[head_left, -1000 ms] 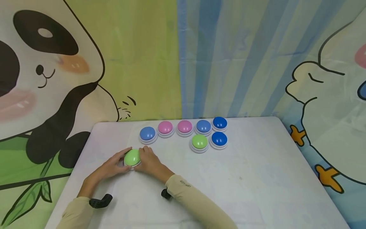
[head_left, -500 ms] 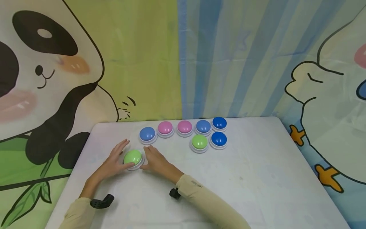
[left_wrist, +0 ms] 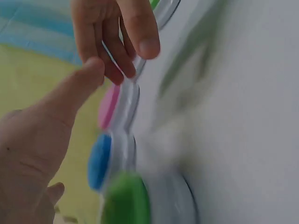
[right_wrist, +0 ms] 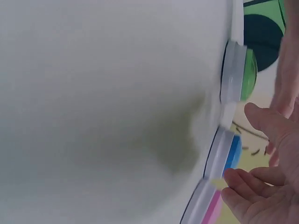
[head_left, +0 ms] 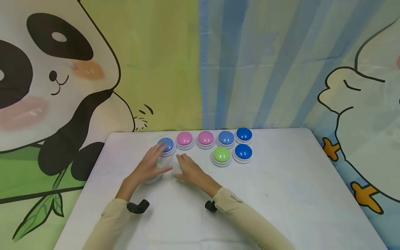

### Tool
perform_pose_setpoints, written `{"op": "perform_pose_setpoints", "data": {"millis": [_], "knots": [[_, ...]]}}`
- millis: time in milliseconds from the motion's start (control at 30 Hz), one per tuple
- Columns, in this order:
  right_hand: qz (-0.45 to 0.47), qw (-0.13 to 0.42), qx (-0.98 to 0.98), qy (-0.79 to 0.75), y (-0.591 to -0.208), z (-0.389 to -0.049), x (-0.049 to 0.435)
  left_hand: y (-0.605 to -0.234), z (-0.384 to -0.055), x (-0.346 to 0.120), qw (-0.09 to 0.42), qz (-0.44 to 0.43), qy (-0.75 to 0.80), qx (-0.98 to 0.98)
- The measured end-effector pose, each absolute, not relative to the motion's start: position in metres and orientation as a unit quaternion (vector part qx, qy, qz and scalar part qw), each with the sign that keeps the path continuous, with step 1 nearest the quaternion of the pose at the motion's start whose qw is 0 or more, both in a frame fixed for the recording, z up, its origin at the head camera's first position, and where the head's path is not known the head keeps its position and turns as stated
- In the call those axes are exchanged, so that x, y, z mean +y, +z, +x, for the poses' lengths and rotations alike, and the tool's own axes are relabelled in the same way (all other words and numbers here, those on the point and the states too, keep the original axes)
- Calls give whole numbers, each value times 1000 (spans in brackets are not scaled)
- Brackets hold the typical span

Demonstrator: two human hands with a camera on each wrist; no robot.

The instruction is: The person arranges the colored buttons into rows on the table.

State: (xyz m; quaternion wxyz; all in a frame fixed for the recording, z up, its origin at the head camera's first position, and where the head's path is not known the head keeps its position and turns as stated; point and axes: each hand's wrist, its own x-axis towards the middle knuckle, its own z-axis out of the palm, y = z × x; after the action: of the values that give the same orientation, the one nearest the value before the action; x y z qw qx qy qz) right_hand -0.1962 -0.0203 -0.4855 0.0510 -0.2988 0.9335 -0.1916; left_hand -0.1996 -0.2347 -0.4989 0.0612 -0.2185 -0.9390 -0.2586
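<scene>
My left hand (head_left: 145, 169) is held over the near-left green push button (head_left: 153, 180), with fingers and thumb spread and nothing held. It hides most of that button's dome in the head view; the left wrist view shows the green dome (left_wrist: 127, 200) on its pale round base. Its fingertips overlap a light blue button (head_left: 169, 146) just behind. To the right, my right hand (head_left: 193, 173) hovers with loosely bent fingers and holds nothing. In the right wrist view, the green button (right_wrist: 237, 72) and blue button (right_wrist: 229, 154) stand beyond its thumb and fingers.
Along the white table's (head_left: 281, 180) back edge stand a pink button (head_left: 184, 139), another pink button (head_left: 206, 138), a light blue button (head_left: 226, 138) and a dark blue button (head_left: 244, 134). In front sit a green button (head_left: 222, 155) and a dark blue button (head_left: 243, 152). A cartoon-printed curtain (head_left: 162, 69) hangs behind.
Both hands gripped the near-left green button, then let go of it. They have since moved to the right, the left hand passing over the button. The view has shifted slightly.
</scene>
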Motion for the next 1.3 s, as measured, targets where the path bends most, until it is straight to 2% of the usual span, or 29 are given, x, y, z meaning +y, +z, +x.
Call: {"op": "perform_pose_setpoints", "data": {"millis": [133, 300, 400, 600, 700, 800, 1033, 1300], "knots": [[-278, 38, 941, -187, -479, -211, 16, -483, -220, -194, 93, -276, -218, -931], [-209, 36, 964, -161, -459, -242, 74, -471, -255, -134, 90, -326, -220, -915], [-165, 31, 974, -155, -453, -266, 117, -462, -282, -86, 67, -344, -202, -915], [-138, 54, 976, -159, -467, -304, 166, -469, -324, -21, -39, -325, -208, -922], [-150, 79, 972, -162, -480, -314, 171, -481, -333, -6, -83, -305, -221, -922], [-158, 87, 972, -147, -489, -319, 170, -488, -336, 1, -105, -284, -233, -924], [-135, 94, 975, -153, -492, -317, 166, -491, -332, 2, -134, -229, -289, -920], [-126, 105, 973, -162, -491, -318, 165, -489, -331, 3, -145, -220, -286, -921]]}}
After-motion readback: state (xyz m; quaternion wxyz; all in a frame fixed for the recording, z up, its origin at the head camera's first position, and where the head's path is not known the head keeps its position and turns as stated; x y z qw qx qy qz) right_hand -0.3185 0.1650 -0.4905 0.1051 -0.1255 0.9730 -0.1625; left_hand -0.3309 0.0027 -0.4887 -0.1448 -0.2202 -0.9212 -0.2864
